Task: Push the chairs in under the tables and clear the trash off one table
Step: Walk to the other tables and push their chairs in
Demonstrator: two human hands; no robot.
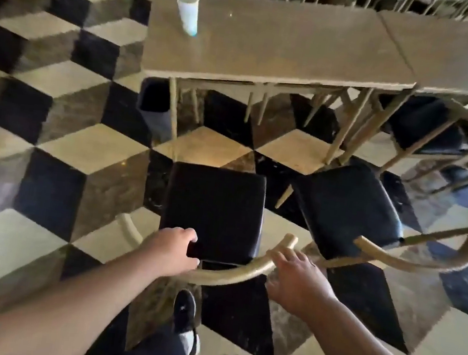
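1. Head view: a person stands over a black-cushioned chair (213,211) pulled out from a wooden table (272,49), the chair's seat at about 6 o'clock from the tabletop and well clear of its near edge.
2. The left hand (172,251) closes over the chair's curved wooden backrest (232,274) near its middle, fingers curled around the rail and touching the rear edge of the cushion.
3. The right hand (296,282) rests on the same rail toward its 3 o'clock end, fingers spread apart and laid over the wood, not closed around it.
4. A second black-seated chair (346,209) stands just beside the first at 3 o'clock, also out from under the table and angled, its curved back swinging out to the right.
5. A white paper cup (188,11) stands on the table's far left corner, at about 11 o'clock from the held chair.
6. A dark bin (155,102) sits on the floor beside the table's near left leg.
7. The person's dark shoes (185,311) show at 6 o'clock on a chequered cube-pattern floor (54,140).
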